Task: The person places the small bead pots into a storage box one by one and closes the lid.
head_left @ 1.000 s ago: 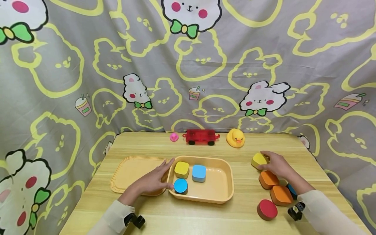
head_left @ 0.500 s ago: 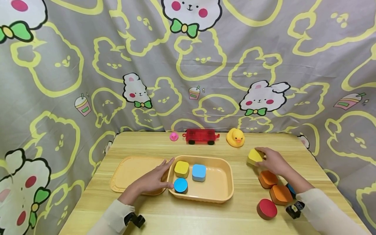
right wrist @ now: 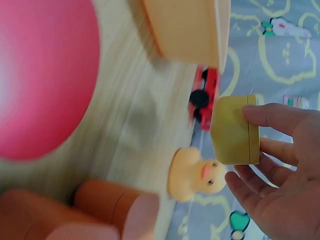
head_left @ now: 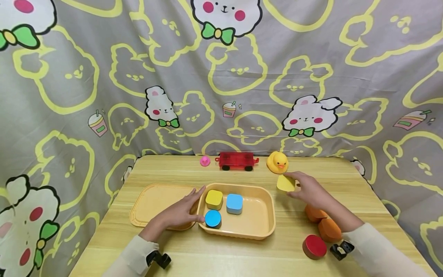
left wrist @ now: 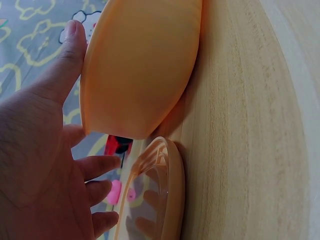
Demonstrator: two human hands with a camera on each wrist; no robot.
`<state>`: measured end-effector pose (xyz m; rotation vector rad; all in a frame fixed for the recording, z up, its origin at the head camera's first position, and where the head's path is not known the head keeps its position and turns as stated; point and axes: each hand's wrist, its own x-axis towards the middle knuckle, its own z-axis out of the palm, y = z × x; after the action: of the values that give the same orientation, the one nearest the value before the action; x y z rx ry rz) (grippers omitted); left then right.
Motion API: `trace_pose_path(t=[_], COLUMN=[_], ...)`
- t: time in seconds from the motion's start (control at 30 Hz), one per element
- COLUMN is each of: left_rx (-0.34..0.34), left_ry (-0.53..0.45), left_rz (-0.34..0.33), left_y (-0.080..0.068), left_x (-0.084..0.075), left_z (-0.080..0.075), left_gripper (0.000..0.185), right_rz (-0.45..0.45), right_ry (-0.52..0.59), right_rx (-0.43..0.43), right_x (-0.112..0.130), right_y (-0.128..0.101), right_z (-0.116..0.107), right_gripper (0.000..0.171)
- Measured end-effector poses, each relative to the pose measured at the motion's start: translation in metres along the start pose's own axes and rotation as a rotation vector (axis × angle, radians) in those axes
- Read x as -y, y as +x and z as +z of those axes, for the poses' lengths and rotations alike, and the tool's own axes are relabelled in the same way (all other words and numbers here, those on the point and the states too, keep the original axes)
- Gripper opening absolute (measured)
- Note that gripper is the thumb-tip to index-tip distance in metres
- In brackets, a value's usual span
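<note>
- Head view: the right hand (head_left: 309, 191) pinches a yellow block (head_left: 285, 183) between thumb and fingers, lifted clear of the wooden surface (head_left: 221, 254), just beyond the right end of the tub (head_left: 266, 227) and just in front of the yellow duck (head_left: 277, 162).
- The left hand (head_left: 180, 212) lies flat with straight fingers, thumb against the tub's left end, palm over the lid (head_left: 152, 200) that lies beside the tub.
- Inside the tub sit a yellow square block (head_left: 214, 199), a light blue square block (head_left: 234, 203) and a blue round block (head_left: 212, 219), all at the left half.
- Under the right forearm lie two orange blocks (head_left: 328, 230); a red round block (head_left: 314, 246) lies near them toward the front edge.
- At the far edge stand a small pink toy (head_left: 205, 161) and a red toy wagon (head_left: 237, 161). The cloth (head_left: 104, 77) behind carries printed bears and cups; no readable writing.
- Left wrist view: the thumb presses the tub's outer wall (left wrist: 140, 70); the other fingers spread, relaxed, over the lid's rim (left wrist: 170, 190).
- Right wrist view: the fingers (right wrist: 280, 117) curl round the yellow block (right wrist: 232, 131), held in the air above the duck (right wrist: 192, 175). The red block (right wrist: 45, 80) fills the near left, blurred; no label shows.
</note>
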<state>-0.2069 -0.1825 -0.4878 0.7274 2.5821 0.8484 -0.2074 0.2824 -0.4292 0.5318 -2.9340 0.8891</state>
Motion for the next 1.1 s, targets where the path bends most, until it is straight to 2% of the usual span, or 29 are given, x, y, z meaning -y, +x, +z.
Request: trace_pose_path(t=[0.3,0.57,1.1], left_rx=[-0.001,-0.003,-0.006], left_ry=[-0.002,-0.002,0.006], left_rz=[-0.006,-0.001,-0.002], left_y=[0.0,0.0,0.002], left_x=[0.0,0.001,0.001], left_z=[0.0,0.001,0.0], left_gripper=[0.106,0.106,0.108], right_rz=[-0.085,-0.13,-0.23], right_ry=[0.009,0.053,0.12], right_rx=[0.003,0.07,0.181], right_x=[0.034,0.057,0.084], right_y=[0.002,0.001,-0.001], right_z=[0.011,0.027,0.077], right_gripper=[0.063,0.064,0.066])
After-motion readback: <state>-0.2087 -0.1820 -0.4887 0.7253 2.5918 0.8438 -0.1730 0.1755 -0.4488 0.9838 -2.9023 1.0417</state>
